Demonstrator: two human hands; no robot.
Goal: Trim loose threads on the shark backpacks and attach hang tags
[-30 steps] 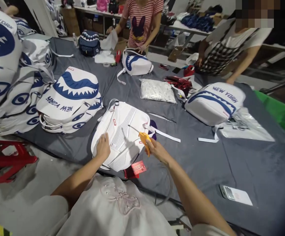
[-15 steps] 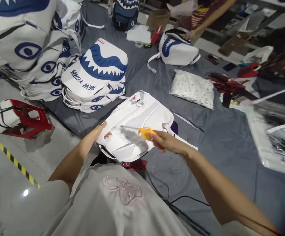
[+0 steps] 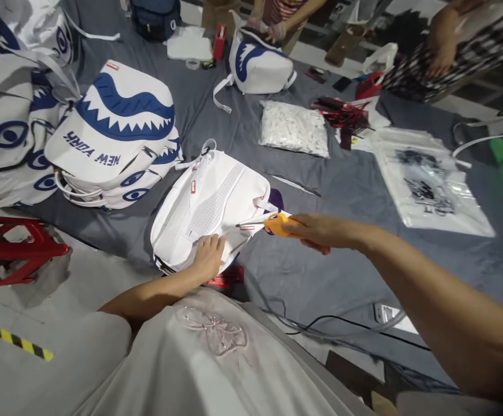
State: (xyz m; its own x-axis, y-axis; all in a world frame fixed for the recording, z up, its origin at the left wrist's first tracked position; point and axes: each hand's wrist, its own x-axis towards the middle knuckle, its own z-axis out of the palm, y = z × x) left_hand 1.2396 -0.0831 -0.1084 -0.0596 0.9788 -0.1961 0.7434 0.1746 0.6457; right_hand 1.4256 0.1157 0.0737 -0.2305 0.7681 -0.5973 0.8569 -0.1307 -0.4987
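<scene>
A white backpack (image 3: 177, 214) lies on the grey-covered table in front of me, its padded back panel and straps facing up. My left hand (image 3: 209, 257) rests on its lower part, fingers stretched out flat. Over the backpack's right edge, my right hand (image 3: 316, 231) grips orange-handled scissors (image 3: 279, 225), the dark tips pointing left by a white strap with a small red-edged label (image 3: 248, 227). Something purple (image 3: 276, 199) shows beneath the right edge. Whether the scissor blades are apart is too small to tell.
Stacked white-and-blue backpacks (image 3: 125, 110) stand to the left. A clear bag of small white pieces (image 3: 294, 128), red straps (image 3: 342, 112) and plastic bags (image 3: 433, 179) lie beyond. Across the table, a co-worker handles another backpack (image 3: 262, 66). A red stool (image 3: 17, 248) is at lower left.
My left hand has moved from the backpack's left edge onto its back panel. The scissors have moved to its right edge. The backpack's left side now lies flatter, and my view has shifted right.
</scene>
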